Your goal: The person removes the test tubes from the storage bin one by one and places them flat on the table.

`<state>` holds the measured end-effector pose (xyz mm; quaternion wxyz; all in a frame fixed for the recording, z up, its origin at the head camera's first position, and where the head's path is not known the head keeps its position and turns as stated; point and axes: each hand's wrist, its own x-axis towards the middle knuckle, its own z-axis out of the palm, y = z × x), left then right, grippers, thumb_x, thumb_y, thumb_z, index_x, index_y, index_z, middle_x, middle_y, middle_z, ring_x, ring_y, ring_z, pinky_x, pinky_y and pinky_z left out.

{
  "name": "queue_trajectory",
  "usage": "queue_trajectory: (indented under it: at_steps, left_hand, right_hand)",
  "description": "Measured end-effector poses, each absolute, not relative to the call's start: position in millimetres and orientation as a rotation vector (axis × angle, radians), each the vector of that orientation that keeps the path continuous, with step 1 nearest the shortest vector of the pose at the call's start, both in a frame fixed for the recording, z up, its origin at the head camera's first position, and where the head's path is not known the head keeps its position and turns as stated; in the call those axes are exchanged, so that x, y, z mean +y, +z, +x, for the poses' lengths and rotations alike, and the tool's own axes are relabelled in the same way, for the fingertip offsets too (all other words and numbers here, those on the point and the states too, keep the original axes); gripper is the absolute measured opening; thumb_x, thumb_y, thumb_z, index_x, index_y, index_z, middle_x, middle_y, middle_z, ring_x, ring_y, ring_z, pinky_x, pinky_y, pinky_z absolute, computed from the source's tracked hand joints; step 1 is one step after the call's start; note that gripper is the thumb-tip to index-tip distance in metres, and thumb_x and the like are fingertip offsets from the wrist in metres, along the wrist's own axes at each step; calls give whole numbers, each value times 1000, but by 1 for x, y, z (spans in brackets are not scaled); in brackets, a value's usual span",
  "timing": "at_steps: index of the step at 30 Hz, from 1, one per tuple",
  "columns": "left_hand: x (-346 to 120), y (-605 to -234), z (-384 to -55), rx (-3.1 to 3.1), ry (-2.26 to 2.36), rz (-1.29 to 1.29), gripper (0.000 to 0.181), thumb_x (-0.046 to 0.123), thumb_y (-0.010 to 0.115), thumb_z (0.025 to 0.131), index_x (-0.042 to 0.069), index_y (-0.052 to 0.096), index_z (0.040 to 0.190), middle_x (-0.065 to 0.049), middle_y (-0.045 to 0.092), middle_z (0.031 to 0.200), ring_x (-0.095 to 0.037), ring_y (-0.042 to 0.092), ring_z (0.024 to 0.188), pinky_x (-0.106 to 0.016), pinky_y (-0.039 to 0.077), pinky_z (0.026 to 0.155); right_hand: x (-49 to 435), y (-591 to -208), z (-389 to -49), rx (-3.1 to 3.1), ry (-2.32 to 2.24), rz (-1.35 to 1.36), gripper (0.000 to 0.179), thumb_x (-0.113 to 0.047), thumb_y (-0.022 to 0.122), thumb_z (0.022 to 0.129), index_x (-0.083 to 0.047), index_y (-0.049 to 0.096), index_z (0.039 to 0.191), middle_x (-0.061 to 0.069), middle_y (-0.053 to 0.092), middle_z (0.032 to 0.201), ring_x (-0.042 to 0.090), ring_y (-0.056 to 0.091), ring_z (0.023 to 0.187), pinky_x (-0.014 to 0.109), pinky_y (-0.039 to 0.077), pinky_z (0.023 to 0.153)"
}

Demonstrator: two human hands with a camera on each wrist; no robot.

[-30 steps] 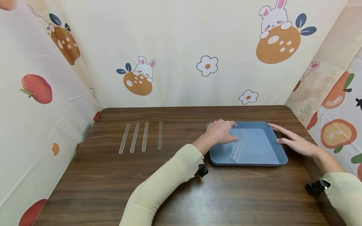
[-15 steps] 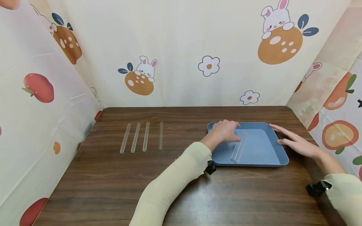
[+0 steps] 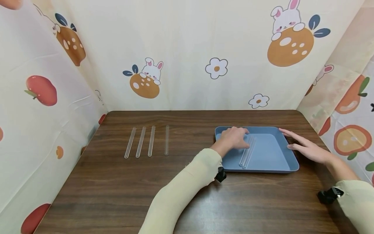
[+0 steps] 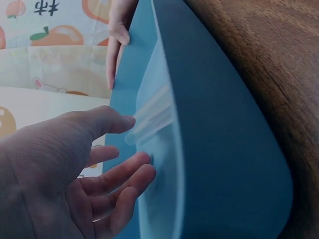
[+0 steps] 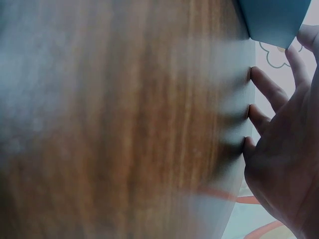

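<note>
A few clear test tubes (image 3: 247,152) lie side by side, slanted, in the shallow blue tray (image 3: 274,149) at the right of the table. Over the tray's left part is my left hand (image 3: 233,138), thumb and fingers spread apart beside the tubes' far ends. The left wrist view shows that hand (image 4: 84,164) with nothing gripped, its fingertips near the test tubes (image 4: 154,117). My right hand (image 3: 309,148) touches the tray's right side with straight fingers. In the right wrist view, some fingertips of this hand (image 5: 284,129) rest on the table.
Several more test tubes (image 3: 151,141) stand apart in a loose row at the table's left, pointing away from me. The wooden table (image 3: 117,195) meets a printed curtain (image 3: 187,65) at its back and sides.
My left hand has shifted slightly right over the tray, then nearly stopped. The right hand stays at the tray's side. The tubes keep their places.
</note>
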<state>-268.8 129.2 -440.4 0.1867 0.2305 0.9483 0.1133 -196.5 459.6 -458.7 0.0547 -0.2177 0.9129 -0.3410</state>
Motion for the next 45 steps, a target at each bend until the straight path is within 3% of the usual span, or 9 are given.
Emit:
queue_trajectory:
  at_steps: [14, 23, 34, 41, 45]
  left_hand:
    - [130, -444, -262, 2657, 305, 625, 66, 60, 72, 104, 48, 52, 166, 17, 65, 160, -8, 65, 108, -26, 51, 81]
    - [124, -427, -247, 2658, 306, 629, 56, 59, 74, 103, 45, 64, 156, 17, 70, 152, -11, 71, 120, -35, 60, 95]
    - [131, -447, -262, 2641, 225, 603, 55, 63, 72, 103, 50, 64, 156, 20, 68, 155, -7, 66, 112, -30, 56, 89]
    - [132, -448, -263, 2641, 226, 609, 54, 62, 71, 103, 48, 64, 155, 19, 69, 153, -7, 65, 109, -30, 55, 86]
    - [132, -448, -264, 2647, 218, 616, 55, 63, 72, 103, 47, 65, 154, 18, 70, 151, -8, 65, 109, -31, 55, 87]
  right_hand:
    - [458, -454, -196, 2772, -997, -604, 70, -14, 59, 116, -17, 29, 180, -49, 26, 155, -34, 29, 135, 0, 32, 95]
    - [460, -455, -196, 2757, -1036, -642, 70, -11, 59, 115, -13, 30, 179, -49, 29, 156, -33, 31, 136, 0, 32, 97]
    - [458, -455, -196, 2752, -1038, -633, 71, -12, 58, 115, -16, 29, 180, -40, 30, 160, -33, 30, 136, 1, 30, 97]
    - [458, -454, -195, 2753, -1034, -629, 70, -12, 58, 116, -15, 30, 180, -50, 29, 153, -32, 32, 135, 1, 33, 95]
    - [458, -454, -196, 2753, -1036, -632, 70, -12, 58, 116, -15, 30, 179, -47, 29, 155, -32, 32, 135, 1, 33, 96]
